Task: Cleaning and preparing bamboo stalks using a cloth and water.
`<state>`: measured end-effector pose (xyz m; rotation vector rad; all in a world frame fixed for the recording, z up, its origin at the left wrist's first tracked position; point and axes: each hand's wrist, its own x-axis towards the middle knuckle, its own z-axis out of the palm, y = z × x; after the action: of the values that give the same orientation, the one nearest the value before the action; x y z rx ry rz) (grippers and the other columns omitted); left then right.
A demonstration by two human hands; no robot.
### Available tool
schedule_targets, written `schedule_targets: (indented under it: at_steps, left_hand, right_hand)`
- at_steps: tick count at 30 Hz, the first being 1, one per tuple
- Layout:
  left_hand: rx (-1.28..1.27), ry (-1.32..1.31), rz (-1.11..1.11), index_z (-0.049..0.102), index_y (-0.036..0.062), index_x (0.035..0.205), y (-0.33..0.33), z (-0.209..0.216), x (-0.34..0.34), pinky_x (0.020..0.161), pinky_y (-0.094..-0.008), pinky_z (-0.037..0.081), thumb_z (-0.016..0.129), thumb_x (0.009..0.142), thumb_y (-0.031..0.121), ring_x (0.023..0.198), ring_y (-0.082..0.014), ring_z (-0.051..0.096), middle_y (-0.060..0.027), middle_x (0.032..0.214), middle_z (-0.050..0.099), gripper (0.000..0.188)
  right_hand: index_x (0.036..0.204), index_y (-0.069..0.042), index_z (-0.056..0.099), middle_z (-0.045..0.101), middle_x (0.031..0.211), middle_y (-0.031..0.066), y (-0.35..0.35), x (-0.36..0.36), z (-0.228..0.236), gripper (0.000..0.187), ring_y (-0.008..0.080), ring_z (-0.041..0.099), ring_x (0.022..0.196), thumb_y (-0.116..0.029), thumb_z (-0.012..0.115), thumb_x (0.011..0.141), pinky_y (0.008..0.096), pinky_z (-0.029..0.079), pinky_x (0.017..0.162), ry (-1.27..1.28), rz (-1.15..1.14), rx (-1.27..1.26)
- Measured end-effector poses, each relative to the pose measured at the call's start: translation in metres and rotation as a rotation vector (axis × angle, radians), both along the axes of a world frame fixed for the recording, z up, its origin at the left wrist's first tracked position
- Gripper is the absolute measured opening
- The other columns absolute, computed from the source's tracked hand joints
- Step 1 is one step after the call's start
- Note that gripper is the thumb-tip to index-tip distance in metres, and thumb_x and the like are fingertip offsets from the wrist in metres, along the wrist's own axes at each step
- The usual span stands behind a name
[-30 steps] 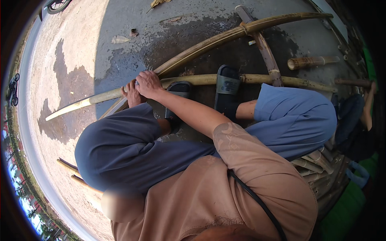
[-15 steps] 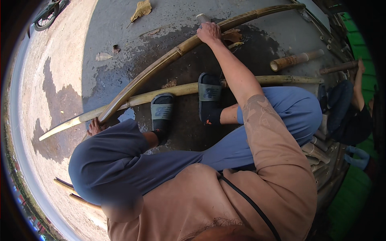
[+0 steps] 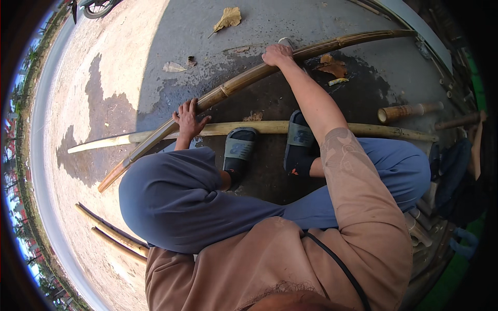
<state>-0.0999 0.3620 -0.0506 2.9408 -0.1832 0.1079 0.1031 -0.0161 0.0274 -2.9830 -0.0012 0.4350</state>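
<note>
A long split bamboo pole [image 3: 249, 78] slants from the lower left to the upper right in front of me. My left hand [image 3: 190, 120] is open, fingers spread, its fingertips touching or just beside the pole's near side. Farther up the pole, my right hand [image 3: 277, 55] is closed round a grey object with a pale rounded end [image 3: 286, 41], pressed against the bamboo; its kind is mostly hidden by the fingers. Beneath crosses a second bamboo pole [image 3: 373, 129], lying on the ground by my sandals [image 3: 240, 147].
A short bamboo piece [image 3: 407, 111] lies at the right. Dry leaves [image 3: 227, 19] are scattered on the wet concrete. Two thin bamboo lengths [image 3: 111, 230] rest at the lower left. At the far right another person's arm [image 3: 478, 145] holds a dark rod [image 3: 456, 122].
My left hand has moved up and right along the pole, from its lower end, and its fingers are spread. My right hand stays on the pole with the grey object. The whole view has shifted.
</note>
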Motion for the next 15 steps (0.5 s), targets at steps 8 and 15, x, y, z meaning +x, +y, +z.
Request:
schedule_targets:
  at_steps: [8, 15]
  left_hand:
    - [-0.107, -0.046, 0.018, 0.056, 0.0247, 0.148, 0.019, 0.008, 0.001, 0.110, -0.0694, 0.028, 0.088, 0.078, 0.036, 0.135, -0.0300, 0.051, -0.0038, 0.139, 0.061, 0.078]
    - [-0.112, -0.086, 0.033, 0.060, 0.0230, 0.144, 0.033, 0.005, -0.043, 0.106, -0.0597, 0.031, 0.087, 0.075, 0.031, 0.126, -0.0320, 0.055, -0.0058, 0.133, 0.063, 0.074]
  right_hand:
    - [0.131, -0.011, 0.074, 0.067, 0.144, 0.0115, 0.014, -0.008, 0.010, 0.045, 0.0304, 0.061, 0.137, -0.035, 0.061, 0.095, 0.0490, 0.039, 0.116, 0.040, 0.008, -0.028]
    - [0.120, -0.005, 0.077, 0.073, 0.129, 0.0174, 0.021, -0.069, 0.003, 0.044, 0.0358, 0.066, 0.127, -0.040, 0.060, 0.097, 0.0542, 0.036, 0.117, -0.045, -0.076, 0.051]
